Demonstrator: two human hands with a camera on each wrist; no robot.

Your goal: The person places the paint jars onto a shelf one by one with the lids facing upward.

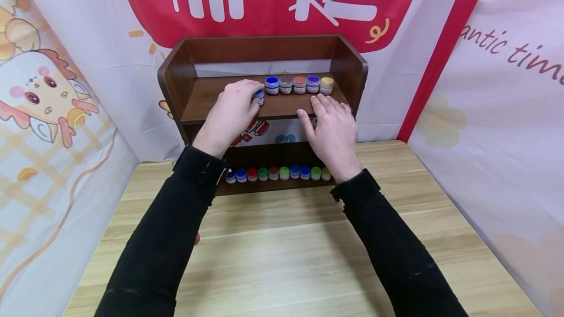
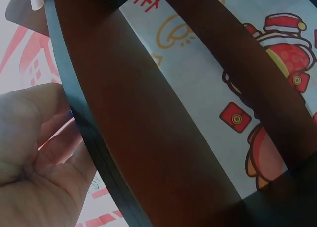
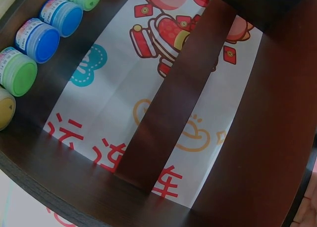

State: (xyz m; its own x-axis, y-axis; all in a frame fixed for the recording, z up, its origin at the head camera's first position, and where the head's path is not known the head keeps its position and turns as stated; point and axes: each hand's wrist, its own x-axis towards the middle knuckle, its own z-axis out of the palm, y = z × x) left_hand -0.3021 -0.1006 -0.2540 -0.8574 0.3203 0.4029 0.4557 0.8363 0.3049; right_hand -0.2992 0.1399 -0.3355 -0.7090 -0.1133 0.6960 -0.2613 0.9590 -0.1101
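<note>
My left hand (image 1: 236,112) pinches a small blue paint jar (image 1: 259,97) over the upper shelf, just left of the row there. That row runs from a blue paint jar (image 1: 272,86) through grey, orange-red and violet-blue ones to a yellow paint jar (image 1: 326,85). With its fingers extended, my right hand (image 1: 333,132) rests at the shelf's front edge, fingertips just below the yellow jar. In the left wrist view the left hand (image 2: 34,153) is partly hidden behind the shelf board (image 2: 124,113). Only a sliver of the right hand (image 3: 308,207) shows in the right wrist view.
The brown wooden rack (image 1: 264,49) stands at the back of the light wood table (image 1: 282,248). Several paint jars line its lower shelf, among them a red paint jar (image 1: 252,174). A small red thing (image 1: 197,238) peeks out beside my left sleeve. Printed cloth (image 1: 476,101) surrounds the table.
</note>
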